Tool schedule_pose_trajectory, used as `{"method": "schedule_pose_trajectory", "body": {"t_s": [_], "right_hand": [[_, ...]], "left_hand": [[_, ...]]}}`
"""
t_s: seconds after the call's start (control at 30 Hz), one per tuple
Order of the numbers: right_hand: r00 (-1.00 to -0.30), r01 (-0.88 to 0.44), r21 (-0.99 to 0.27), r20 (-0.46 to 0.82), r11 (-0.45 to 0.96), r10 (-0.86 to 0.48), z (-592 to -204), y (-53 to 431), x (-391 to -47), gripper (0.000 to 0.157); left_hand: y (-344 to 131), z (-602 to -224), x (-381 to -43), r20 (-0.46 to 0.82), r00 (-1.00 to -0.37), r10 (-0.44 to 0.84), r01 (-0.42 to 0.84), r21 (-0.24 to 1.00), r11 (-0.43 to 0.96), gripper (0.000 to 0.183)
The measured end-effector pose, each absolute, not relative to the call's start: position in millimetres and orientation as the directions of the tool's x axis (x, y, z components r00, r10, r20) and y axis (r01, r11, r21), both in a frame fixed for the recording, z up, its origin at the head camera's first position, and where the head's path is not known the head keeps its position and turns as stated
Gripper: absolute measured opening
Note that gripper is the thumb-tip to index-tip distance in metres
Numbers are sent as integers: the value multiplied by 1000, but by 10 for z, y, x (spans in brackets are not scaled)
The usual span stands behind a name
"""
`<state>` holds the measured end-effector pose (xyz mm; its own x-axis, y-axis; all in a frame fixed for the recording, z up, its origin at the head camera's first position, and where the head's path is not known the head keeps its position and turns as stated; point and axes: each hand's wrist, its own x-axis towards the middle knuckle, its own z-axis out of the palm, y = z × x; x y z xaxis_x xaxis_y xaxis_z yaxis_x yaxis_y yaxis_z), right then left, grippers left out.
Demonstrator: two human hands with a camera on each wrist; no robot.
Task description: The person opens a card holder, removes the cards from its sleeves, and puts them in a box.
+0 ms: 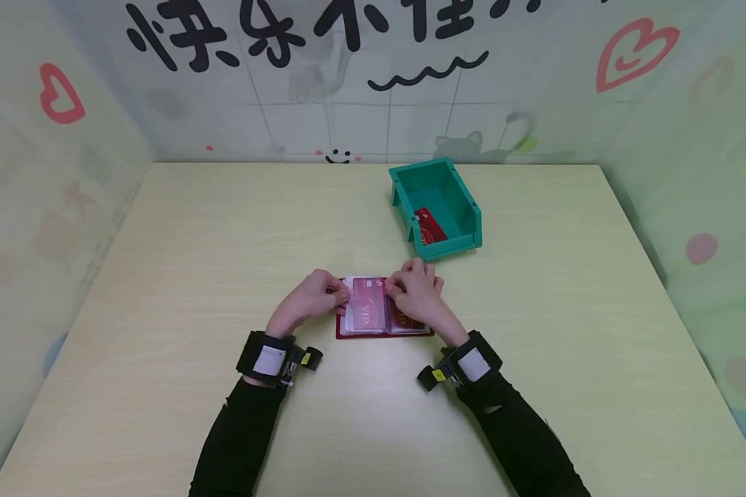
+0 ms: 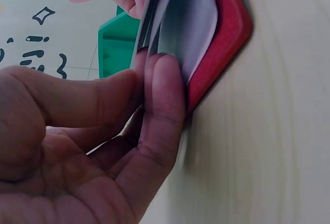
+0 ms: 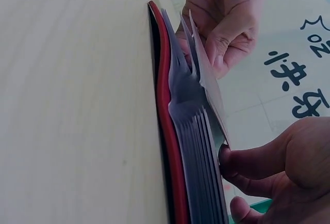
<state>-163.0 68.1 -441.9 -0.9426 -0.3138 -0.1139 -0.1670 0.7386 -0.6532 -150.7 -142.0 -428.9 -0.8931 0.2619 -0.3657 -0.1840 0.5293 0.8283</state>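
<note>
A card holder [image 1: 385, 336] with a red cover and clear sleeves lies spread on the table. My left hand [image 1: 313, 297] pinches the outer edge of its lifted left leaves between thumb and fingers; in the left wrist view the thin sleeves [image 2: 202, 33] stand up from the red cover [image 2: 234, 28]. A pink-red VIP card [image 1: 368, 307] lies over the left page. With thumb and fingertip, my right hand [image 1: 419, 293] pinches this card's upper right corner near the fold. Under that hand, a dark red card [image 1: 405, 320] shows in the right page, partly hidden.
Behind the right hand stands a green bin [image 1: 456, 246] with a red card [image 1: 430, 228] inside. The pale wooden table [image 1: 224, 235] is bordered by printed walls at the back [image 1: 193, 124] and both sides.
</note>
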Motion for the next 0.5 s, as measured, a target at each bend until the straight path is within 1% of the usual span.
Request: {"method": "schedule_pose_trajectory", "body": {"t_s": [0.1,0.37,0.5], "right_hand": [[-948,-166,-655,-100,737,-302,-4431,723,-1621,17],[-955,-182,-670,-56,720,-293,-4455,754,-1599,24],[-965,-155,-679,-53,717,-258,-4432,805,-1576,22]], "left_hand": [[-1418,-4291,-1515,-381,-889,253,-203,825,527,21],[-1427,-4287,-1541,-380,-887,261,-192,819,540,21],[-1429,-4298,-1542,-365,-888,281,-171,828,535,21]]}}
